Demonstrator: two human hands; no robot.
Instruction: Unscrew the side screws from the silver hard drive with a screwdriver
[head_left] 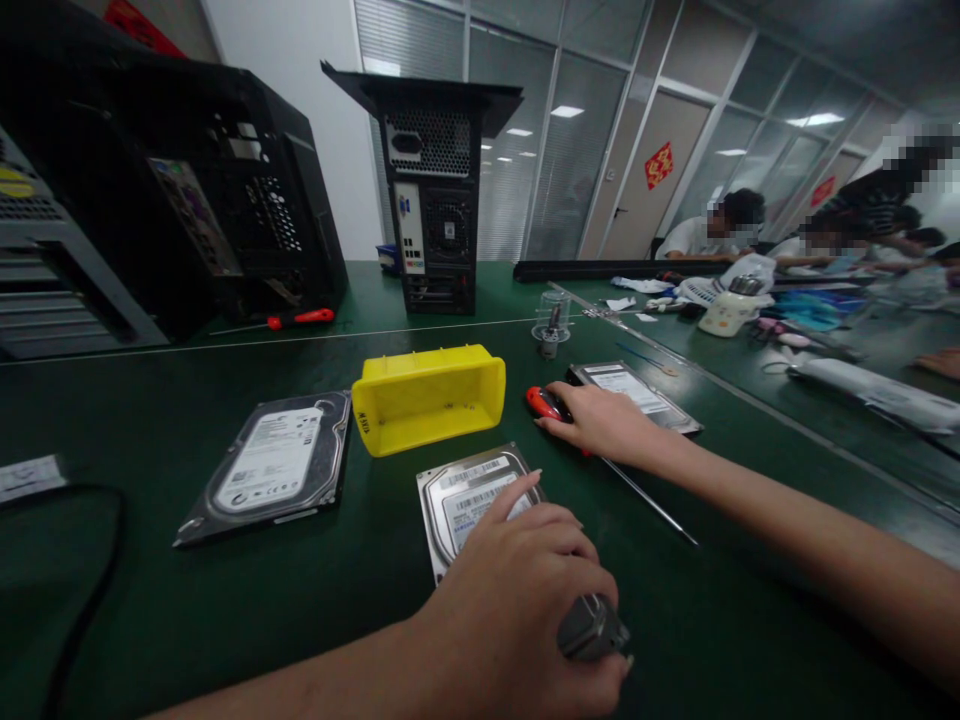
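My left hand (pixel 525 590) is curled around a dark grey object (pixel 592 628) whose front end shows between its fingers; its index finger lies over a silver hard drive (pixel 480 500) on the green table (pixel 360 620). Farther right, the fingers of my right hand (pixel 592 420) rest on the red and black handle of a screwdriver (pixel 546 404), its shaft pointing toward the lower right. Beside that hand lies a second hard drive (pixel 637 392), partly hidden. A third drive with a white label (pixel 277 455) sits at the left. Behind the middle drive, a yellow bin (pixel 431 400) lies on its side.
Black computer cases (pixel 292 200) stand at the back left, and another (pixel 442 240) at the back middle. A red screwdriver (pixel 301 318) lies before them. A clear cup (pixel 553 315) stands at the back. Cluttered items and several people are at the right. A black cable (pixel 101 590) runs at left.
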